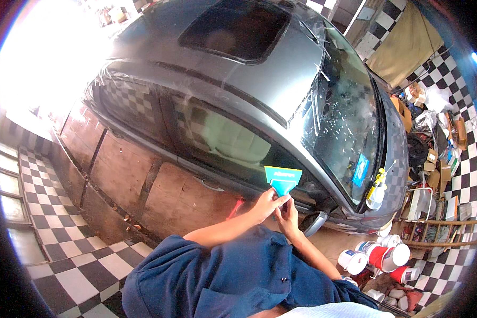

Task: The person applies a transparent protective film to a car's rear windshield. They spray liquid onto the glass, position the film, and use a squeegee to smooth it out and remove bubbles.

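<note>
In front of my body I hold a flat teal scraper (283, 179) upright, its wide blade fanned out at the top and edged in yellow-green. My left hand (267, 205) closes on the narrow handle end. Just below it, my right hand (288, 216) also has its fingers closed at the handle. Behind the blade is the front side window of a dark grey car (249, 87). The scraper looks apart from the glass, though the depth is hard to judge. My hands hide the lower part of the handle.
On the wet windshield (336, 114) lies a blue flat piece (361, 169). A spray bottle (377, 192) with a yellow top stands by the bonnet. Several white and red buckets (352, 262) are at right, near boxes and clutter (434, 153). The side mirror (316, 222) sticks out beside me.
</note>
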Demonstrator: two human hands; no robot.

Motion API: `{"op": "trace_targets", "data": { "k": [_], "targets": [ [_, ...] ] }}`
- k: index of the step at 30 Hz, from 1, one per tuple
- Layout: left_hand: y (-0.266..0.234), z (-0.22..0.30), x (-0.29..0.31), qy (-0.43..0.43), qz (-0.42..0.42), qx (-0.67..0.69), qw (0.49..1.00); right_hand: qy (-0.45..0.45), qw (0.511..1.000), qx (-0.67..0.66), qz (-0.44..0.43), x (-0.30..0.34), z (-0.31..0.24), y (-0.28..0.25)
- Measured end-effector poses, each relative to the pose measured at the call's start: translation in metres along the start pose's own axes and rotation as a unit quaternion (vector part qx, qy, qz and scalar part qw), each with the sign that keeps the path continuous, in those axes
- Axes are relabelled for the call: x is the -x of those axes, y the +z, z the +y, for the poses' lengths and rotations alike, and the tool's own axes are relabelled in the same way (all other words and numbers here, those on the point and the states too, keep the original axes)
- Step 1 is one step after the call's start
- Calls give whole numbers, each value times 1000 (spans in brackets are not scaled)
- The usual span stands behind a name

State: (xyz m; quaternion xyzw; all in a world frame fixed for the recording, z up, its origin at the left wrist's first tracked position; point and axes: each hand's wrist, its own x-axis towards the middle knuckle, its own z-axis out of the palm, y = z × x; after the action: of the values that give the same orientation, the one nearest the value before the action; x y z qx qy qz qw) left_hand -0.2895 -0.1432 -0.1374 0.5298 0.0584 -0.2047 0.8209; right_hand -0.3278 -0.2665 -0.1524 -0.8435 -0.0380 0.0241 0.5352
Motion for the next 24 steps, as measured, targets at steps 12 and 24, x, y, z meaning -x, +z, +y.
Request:
{"op": "trace_targets", "data": {
  "k": [12,24],
  "targets": [
    [-35,20,5,-18,52,-77,995,27,997,-53,-46,-8,-26,17],
    [-210,181,-18,234,362,-375,821,111,990,-79,19,14,-2,-22]
  ]
}}
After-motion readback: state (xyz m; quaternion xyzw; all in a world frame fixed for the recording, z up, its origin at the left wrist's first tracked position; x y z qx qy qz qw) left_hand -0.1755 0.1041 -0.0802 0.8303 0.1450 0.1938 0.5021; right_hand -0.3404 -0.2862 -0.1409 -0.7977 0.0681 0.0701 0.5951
